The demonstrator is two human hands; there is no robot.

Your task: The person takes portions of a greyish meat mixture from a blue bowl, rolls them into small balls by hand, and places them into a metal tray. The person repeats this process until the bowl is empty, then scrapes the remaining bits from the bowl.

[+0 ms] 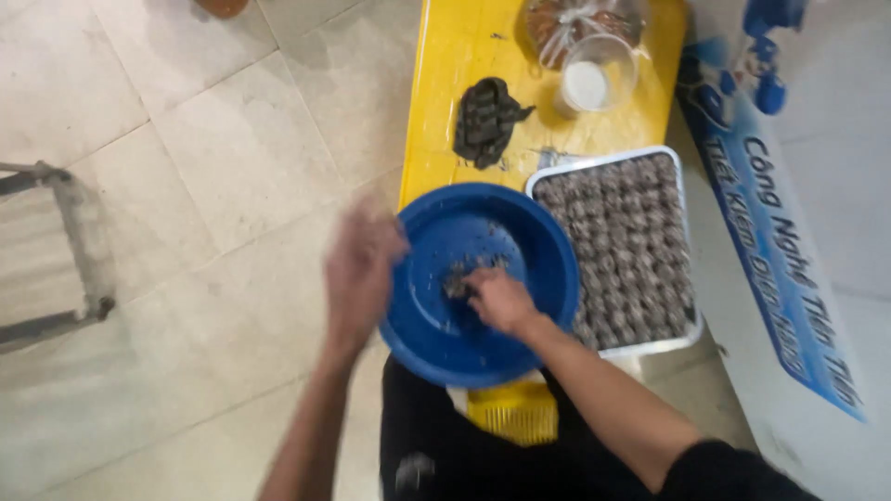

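A full white tray (691,249), dark rag (487,119), and clear cup (592,76) sit on the yellow table (455,56).

Both bare forearms come up from the bottom of the view and angle toward each other. The left hand (360,264) is blurred; its back faces up, the wrist is bent, and the fingers (382,239) curl downward and to the person's right, though how tightly they close cannot be made out. The right hand (499,299) sits lower and nearer the body, knuckles up, fingers (475,284) bunched together and pointing down toward the left hand. The right forearm runs back to a dark short sleeve at the elbow. The two hands are near each other but apart.
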